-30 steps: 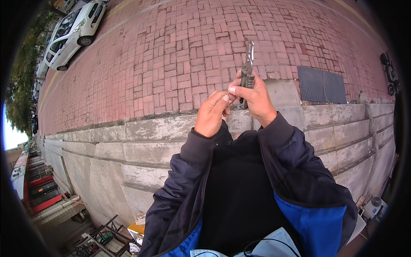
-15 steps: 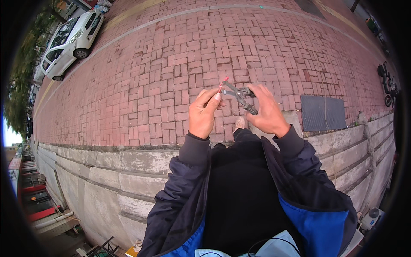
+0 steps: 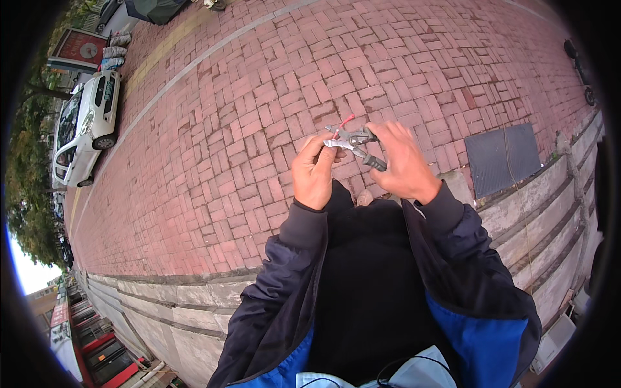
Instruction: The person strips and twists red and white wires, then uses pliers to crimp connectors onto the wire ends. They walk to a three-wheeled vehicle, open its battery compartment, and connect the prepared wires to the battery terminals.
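Note:
My left hand (image 3: 313, 171) is closed, thumb and finger pinching a thin red wire (image 3: 347, 120) whose end sticks up past the fingertips. In my right hand (image 3: 407, 167) is a pair of grey metal pliers (image 3: 357, 137) with dark grips. The pliers' jaws are spread apart at the wire, close to my left fingertips. Whether the jaws touch the wire I cannot tell. My right fingers curl round the handles, which partly hide behind the hand. The wire's lower part is hidden in my left hand.
Red brick paving (image 3: 226, 161) spreads ahead of me. A dark grey mat or plate (image 3: 503, 160) lies to the right, by weathered concrete steps (image 3: 546, 220). A white car (image 3: 87, 126) stands at the left, and a dark scooter (image 3: 581, 71) at the far right.
The pliers have moved onto the red wire, nearer my left fingertips, and their jaws now lie across it. My view has turned, so car, mat and steps sit differently.

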`<control>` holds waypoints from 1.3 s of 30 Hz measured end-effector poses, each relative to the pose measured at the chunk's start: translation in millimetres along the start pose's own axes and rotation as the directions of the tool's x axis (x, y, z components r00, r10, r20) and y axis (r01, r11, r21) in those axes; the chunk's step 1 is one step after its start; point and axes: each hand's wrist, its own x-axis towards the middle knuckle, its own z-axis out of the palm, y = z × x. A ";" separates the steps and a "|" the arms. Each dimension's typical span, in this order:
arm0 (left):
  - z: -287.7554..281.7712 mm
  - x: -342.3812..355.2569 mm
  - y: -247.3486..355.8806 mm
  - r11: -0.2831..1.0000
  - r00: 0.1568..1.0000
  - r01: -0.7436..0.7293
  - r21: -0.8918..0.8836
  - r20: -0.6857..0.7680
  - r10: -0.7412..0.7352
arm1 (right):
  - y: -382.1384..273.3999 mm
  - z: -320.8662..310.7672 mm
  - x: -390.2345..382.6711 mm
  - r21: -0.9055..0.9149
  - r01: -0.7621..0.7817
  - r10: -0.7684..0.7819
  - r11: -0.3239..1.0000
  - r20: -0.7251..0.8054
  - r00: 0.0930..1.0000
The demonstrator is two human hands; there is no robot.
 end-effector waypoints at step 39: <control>250.2 813.2 -67.2 0.949 0.922 0.151 0.276 0.306 -0.236 | 428.8 -257.6 601.0 0.345 -0.340 0.388 0.875 -0.079 0.918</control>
